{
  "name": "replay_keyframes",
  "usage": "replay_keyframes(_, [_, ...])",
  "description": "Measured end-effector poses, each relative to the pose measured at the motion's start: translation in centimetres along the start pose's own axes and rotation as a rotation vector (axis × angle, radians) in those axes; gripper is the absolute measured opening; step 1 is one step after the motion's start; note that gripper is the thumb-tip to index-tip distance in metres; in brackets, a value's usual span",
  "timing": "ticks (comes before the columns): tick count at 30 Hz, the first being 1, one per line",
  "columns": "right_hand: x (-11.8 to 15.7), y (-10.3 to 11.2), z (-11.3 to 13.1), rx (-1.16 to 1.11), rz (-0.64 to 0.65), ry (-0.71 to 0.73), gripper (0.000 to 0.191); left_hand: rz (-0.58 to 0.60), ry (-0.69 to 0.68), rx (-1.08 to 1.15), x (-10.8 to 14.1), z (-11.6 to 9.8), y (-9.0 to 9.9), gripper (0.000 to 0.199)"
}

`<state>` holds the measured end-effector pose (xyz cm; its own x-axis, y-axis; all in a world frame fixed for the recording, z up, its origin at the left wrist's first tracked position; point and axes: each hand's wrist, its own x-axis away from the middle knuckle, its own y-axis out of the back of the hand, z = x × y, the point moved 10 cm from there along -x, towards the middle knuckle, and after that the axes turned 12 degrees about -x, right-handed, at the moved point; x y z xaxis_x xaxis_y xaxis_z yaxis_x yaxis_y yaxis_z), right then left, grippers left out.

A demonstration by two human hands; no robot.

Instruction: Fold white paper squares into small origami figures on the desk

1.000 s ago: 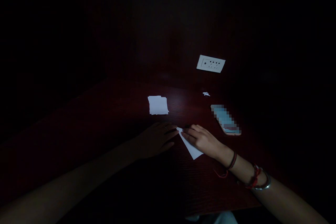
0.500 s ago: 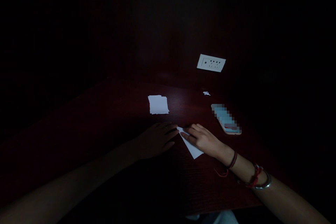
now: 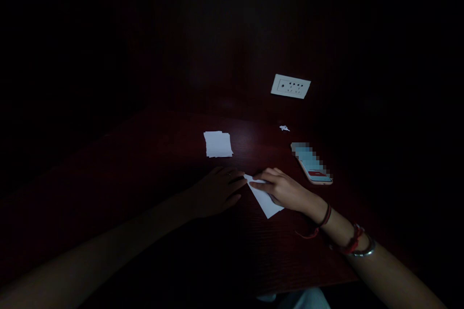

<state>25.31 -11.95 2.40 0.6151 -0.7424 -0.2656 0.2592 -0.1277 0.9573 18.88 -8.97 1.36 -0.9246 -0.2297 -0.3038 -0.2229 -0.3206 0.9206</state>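
A folded piece of white paper [image 3: 266,204] lies on the dark red table, its narrow corner pointing up and left. My right hand [image 3: 286,190] rests on its upper right part, fingers reaching left across it and pressing down. In shadow, my left hand [image 3: 217,192] lies with fingers spread, its fingertips at the paper's upper left corner. Beyond my hands sits a small stack of white paper sheets [image 3: 218,145], slightly uneven at the edges.
A phone [image 3: 313,166] with a lit, blurred screen lies right of my right hand. Behind it is a small white scrap [image 3: 284,128]. A white socket plate [image 3: 290,86] is on the wall. The table's front edge [image 3: 308,287] runs near my legs.
My right hand has shifted slightly to the right over the paper, uncovering a bit more of its lower part. My left hand stays at the corner.
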Motion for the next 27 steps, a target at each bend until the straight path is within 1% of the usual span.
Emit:
replay_keyframes(4, [-0.1, 1.0, -0.4, -0.224, -0.025, -0.01, 0.036, -0.012, -0.006, 0.008, 0.0, -0.1, 0.1, 0.035])
replay_keyframes(7, [-0.3, 1.4, -0.6, -0.312, -0.041, -0.027, 0.034, -0.023, -0.007, 0.01, 0.0, -0.2, 0.4, 0.034])
replay_keyframes(12, [-0.5, 1.0, -0.8, -0.26, -0.044, -0.052, 0.026, -0.015, 0.0, 0.011, 0.0, -0.2, 0.5, 0.033])
replay_keyframes(15, [-0.5, 0.8, -0.7, -0.21, -0.027, -0.049, 0.024, -0.024, -0.004, 0.01, -0.1, -0.2, 0.6, 0.033])
replay_keyframes(19, [-0.6, 0.8, -0.8, -0.159, 0.002, -0.08, 0.023, -0.029, -0.018, 0.0, 0.1, -0.3, 0.4, 0.035])
replay_keyframes(23, [-0.7, 0.6, -0.6, -0.143, 0.03, -0.075, 0.025, -0.031, -0.014, -0.014, 0.2, -0.3, 0.2, 0.036])
replay_keyframes(27, [-0.9, 0.6, -0.3, -0.145, 0.033, -0.045, 0.032, -0.026, -0.022, -0.007, 0.2, -0.4, 0.4, 0.037])
